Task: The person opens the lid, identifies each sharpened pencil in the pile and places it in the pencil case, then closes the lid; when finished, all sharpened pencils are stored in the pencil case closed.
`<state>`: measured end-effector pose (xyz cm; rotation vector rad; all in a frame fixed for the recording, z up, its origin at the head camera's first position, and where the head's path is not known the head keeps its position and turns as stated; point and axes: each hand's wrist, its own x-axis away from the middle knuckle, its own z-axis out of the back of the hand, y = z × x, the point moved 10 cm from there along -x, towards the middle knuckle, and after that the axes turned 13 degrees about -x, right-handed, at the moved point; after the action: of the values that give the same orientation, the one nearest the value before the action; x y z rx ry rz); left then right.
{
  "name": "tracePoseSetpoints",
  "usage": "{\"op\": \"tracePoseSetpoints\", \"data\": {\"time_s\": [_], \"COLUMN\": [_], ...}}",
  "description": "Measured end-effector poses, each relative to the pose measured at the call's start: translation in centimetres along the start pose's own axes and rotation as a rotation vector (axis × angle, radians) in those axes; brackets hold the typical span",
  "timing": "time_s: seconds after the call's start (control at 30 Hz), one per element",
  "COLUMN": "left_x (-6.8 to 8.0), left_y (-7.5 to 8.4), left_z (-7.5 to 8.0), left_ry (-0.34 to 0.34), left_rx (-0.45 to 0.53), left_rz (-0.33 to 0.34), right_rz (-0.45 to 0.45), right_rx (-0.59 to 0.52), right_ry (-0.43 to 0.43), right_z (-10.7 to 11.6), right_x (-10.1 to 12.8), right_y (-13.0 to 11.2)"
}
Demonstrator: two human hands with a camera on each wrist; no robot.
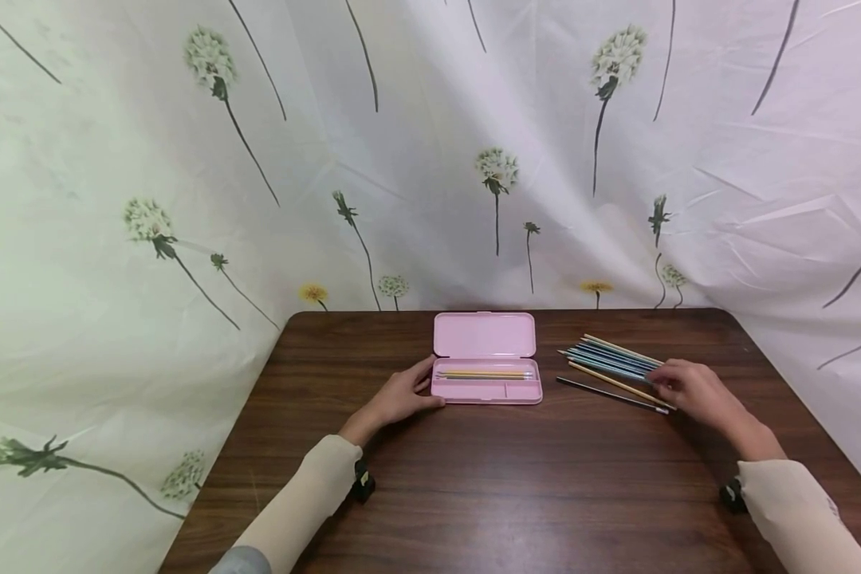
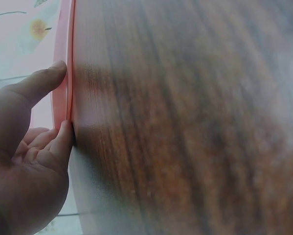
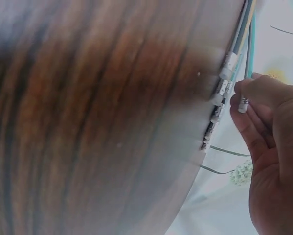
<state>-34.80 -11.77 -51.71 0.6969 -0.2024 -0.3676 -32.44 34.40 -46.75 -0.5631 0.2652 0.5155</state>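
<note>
Left hand [image 1: 400, 396] rests on the surface [image 1: 516, 486], thumb and fingers [image 2: 63, 139] touching the left end of the case [image 1: 485, 379]; fingers loose, not wrapped round it. Case is pink, lid open, a few pencils lying in its tray, just right of that grip.

Right hand [image 1: 692, 388] is at the eraser ends of the pencils [image 1: 612, 363], fingertips [image 3: 246, 90] pinching one teal pencil [image 3: 249, 54]. The pile fans out left of and away from the grip, on the surface, well apart from the case. A dark pencil [image 1: 610, 395] lies nearest the person, separate from the pile.
</note>
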Motion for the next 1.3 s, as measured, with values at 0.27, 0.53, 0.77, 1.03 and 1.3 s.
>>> {"op": "tracePoseSetpoints", "data": {"time_s": [0.27,0.53,0.77,1.03,1.3], "left_x": [0.0,0.0,0.0,0.0,-0.1], "left_y": [0.1,0.1,0.2,-0.2,-0.3], "left_z": [0.0,0.0,0.0,-0.2,-0.2], "left_ry": [0.011,0.009,0.014,0.004,0.003], "left_rx": [-0.002,0.001,-0.015,-0.002,0.014], "left_rz": [-0.001,-0.004,-0.016,-0.011,-0.014], "right_rz": [0.166,0.174,0.256,0.337,0.396], "right_rx": [-0.024,-0.030,-0.037,-0.102,-0.139], "right_ry": [0.122,0.110,0.105,0.085,0.063], "right_z": [1.8,2.9,3.4,3.1,2.2], "right_x": [-0.6,-3.0,-5.7,-8.5,-10.9], "right_y": [-2.4,-4.0,-6.4,-9.5,-12.5]}}
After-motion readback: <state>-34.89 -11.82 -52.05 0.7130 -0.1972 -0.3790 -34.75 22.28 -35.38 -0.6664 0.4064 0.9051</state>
